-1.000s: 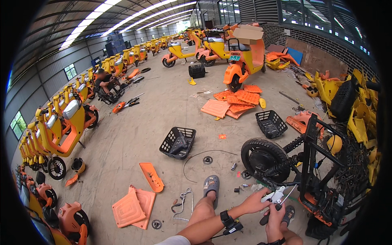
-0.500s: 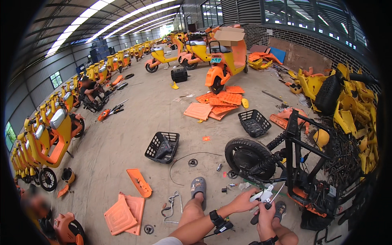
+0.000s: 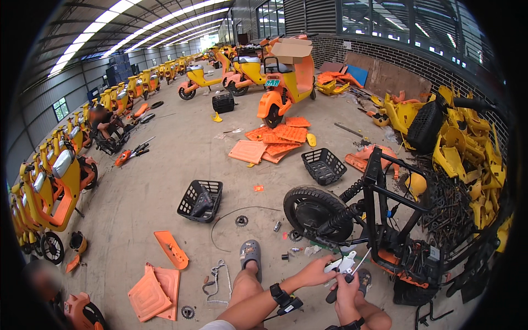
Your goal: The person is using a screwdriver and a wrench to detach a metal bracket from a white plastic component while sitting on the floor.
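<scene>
Where the lower left rim darkens, an orange scooter body point(image 3: 81, 312) is cut off, and above it a row of yellow-and-orange scooters point(image 3: 77, 177) overlaps, each partly hiding the next. Farther back sits a person point(image 3: 103, 125), head blurred. Next come two flat orange plastic panels point(image 3: 148, 295), then a black plastic slatted basket point(image 3: 190, 204) with a dark part inside that I can't identify. Up the floor, an orange-and-yellow scooter point(image 3: 301, 82) carries a green plate point(image 3: 272, 83) with pale characters. On my left wrist, a black strapped device point(image 3: 286, 301) bears a small pale label, too tiny to read. My left hand point(image 3: 314, 273) is closed, fingers pinching a white metal bracket-like part point(image 3: 346, 263) low in front of me, beside a black bare scooter frame point(image 3: 374, 206). My right hand point(image 3: 347, 291) is curled round a thin rod with a dark grip point(image 3: 348, 278), just under the white part; my fingers hide where they meet. A pale sticker point(image 3: 434, 253) marks the frame's cluttered underside, illegible.
</scene>
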A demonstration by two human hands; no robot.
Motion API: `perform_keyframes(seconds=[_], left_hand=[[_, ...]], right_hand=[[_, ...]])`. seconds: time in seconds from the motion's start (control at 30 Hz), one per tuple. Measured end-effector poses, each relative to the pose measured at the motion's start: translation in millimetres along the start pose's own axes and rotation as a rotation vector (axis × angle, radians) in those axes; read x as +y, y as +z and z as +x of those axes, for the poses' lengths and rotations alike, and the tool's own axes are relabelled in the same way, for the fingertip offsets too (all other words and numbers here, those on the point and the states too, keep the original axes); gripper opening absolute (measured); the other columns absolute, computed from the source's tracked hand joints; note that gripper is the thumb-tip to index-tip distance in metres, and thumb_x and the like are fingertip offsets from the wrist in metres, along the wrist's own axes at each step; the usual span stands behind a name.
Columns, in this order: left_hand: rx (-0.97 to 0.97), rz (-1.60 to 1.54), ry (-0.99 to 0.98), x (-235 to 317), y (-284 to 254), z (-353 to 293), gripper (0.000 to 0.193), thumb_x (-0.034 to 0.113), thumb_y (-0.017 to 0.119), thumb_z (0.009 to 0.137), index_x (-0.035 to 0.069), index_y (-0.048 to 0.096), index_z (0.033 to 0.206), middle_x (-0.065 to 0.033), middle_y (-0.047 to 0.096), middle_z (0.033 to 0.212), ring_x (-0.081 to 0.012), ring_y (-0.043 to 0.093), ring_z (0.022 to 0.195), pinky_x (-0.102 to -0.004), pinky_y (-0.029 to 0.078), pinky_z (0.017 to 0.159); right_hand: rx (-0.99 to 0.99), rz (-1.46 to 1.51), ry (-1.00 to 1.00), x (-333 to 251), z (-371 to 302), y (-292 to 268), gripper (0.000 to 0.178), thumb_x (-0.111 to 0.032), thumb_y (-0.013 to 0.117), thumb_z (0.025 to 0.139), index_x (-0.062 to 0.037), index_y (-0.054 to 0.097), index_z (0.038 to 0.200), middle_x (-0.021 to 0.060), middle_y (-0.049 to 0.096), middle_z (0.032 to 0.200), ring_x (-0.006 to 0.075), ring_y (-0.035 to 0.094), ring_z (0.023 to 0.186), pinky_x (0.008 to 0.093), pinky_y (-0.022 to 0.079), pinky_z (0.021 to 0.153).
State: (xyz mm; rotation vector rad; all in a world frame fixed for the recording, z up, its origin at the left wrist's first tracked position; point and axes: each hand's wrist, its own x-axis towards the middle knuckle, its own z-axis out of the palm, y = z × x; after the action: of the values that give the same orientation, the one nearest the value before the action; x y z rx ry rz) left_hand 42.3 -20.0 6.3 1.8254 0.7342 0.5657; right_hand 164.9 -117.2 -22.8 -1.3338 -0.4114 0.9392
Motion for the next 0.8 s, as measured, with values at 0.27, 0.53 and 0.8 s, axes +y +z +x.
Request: perform_keyframes(seconds=[0.27, 0.53, 0.8], left_hand=[[0.035, 0.014, -0.058, -5.3, -5.0, -2.8, 0.046, 0.024, 0.064, 0.081, -0.002, 0.054, 0.118, -0.0204, 0.067, 0.087, -0.029, 0.066, 0.072, -0.0378, 0.051, 0.068], [0.062, 0.017, -0.154, 6.0, -22.8, -13.3, 0.043, 0.025, 0.064, 0.08, 0.002, 0.055, 0.115, -0.019, 0.066, 0.083, -0.0279, 0.066, 0.069, -0.0383, 0.05, 0.064], [0.11, -0.004, -0.117, -10.9, -30.1, -21.6, 0.04, 0.025, 0.064, 0.081, 0.002, 0.055, 0.113, -0.0193, 0.066, 0.084, -0.0282, 0.066, 0.066, -0.0386, 0.05, 0.063]], right_hand=[[-0.014, -0.013, -0.007, 0.3, -2.7, 12.3, 0.045, 0.001, 0.064, 0.084, -0.0014, 0.047, 0.126, 0.0025, 0.053, 0.08, 0.0105, 0.052, 0.049, 0.0239, 0.043, 0.042], [-0.069, -0.049, 0.004, 6.1, -2.9, 26.3, 0.044, 0.0, 0.065, 0.085, -0.0016, 0.047, 0.125, 0.0027, 0.053, 0.08, 0.0108, 0.052, 0.048, 0.0242, 0.043, 0.042], [-0.105, -0.052, 0.009, 13.3, -1.3, 38.7, 0.042, 0.0, 0.063, 0.085, -0.002, 0.047, 0.124, 0.003, 0.053, 0.08, 0.0116, 0.052, 0.046, 0.0253, 0.043, 0.041]])
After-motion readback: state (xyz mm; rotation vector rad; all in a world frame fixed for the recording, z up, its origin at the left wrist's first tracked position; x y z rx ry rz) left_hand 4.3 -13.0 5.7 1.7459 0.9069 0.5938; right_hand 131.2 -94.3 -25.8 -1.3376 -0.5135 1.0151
